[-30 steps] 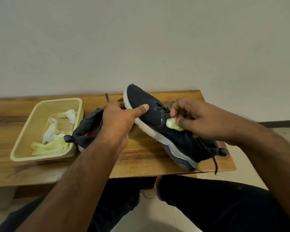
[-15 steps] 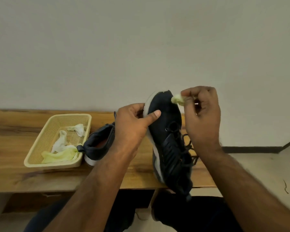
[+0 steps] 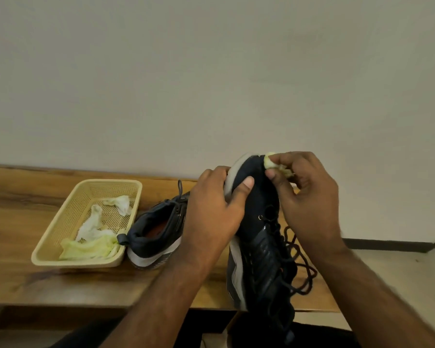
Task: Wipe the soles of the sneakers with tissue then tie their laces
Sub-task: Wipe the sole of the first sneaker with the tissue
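Observation:
A dark navy sneaker (image 3: pixel 259 237) with a white sole edge stands toe-up over the table's front edge. My left hand (image 3: pixel 214 209) grips its toe end, thumb across the upper. My right hand (image 3: pixel 304 197) pinches a small yellowish tissue wad (image 3: pixel 270 162) against the tip of the toe. The shoe's loose black laces (image 3: pixel 299 262) hang to its right. The underside of the sole faces away and is hidden. The second navy sneaker (image 3: pixel 156 234) lies on the table behind my left hand, its opening toward me.
A cream plastic basket (image 3: pixel 60 237) at the left of the wooden table (image 3: pixel 18 217) holds white and yellowish crumpled tissues (image 3: pixel 93 237). A plain wall rises right behind the table. The floor lies to the right, my legs below the table edge.
The held sneaker went from lying slanted on the table to standing toe-up. My right hand carried the tissue from the shoe's laces up to its toe tip and now presses it there.

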